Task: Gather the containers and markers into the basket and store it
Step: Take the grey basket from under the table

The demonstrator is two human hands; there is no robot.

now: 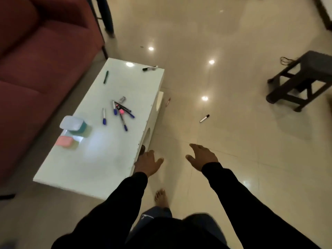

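A white low table (100,159) holds a teal container with a clear lid (74,124) and a pink container (64,141) near its left edge. Several blue markers (122,112) lie in a loose pile at mid-table, one blue marker (104,116) apart from them, a green marker (106,76) and a black marker (150,68) at the far end. A black-capped marker (204,118) and a red marker (168,102) lie on the floor. My left hand (148,162) hovers empty by the table's right edge. My right hand (202,156) is spread over the floor. No basket is in view.
A red sofa (36,69) runs along the table's left side. A dark stool (303,78) stands on the tiled floor at the right. My bare foot (161,197) is on the floor below my hands. Another person's legs (107,17) stand beyond the sofa.
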